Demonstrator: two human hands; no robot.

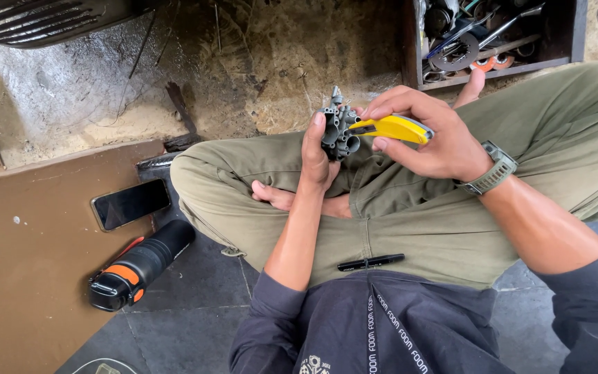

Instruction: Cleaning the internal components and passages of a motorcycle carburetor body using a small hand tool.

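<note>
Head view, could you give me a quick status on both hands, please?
Left hand gripping grey metal part. Right hand holding yellow utility knife against it. Nothing obstructing.

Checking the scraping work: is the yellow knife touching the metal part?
Touching: the head view shows the knife tip meeting the metal part with no gap.

A seated person's left hand [316,163] grips a small grey metal carburettor [339,130] at centre frame, while the right hand [427,135] presses a yellow utility knife [392,128] against it. A black pen [371,262] rests on the lap; a phone [131,203] and black-and-orange flask [140,266] lie lower left; a tool tray [493,41] sits upper right.
</note>
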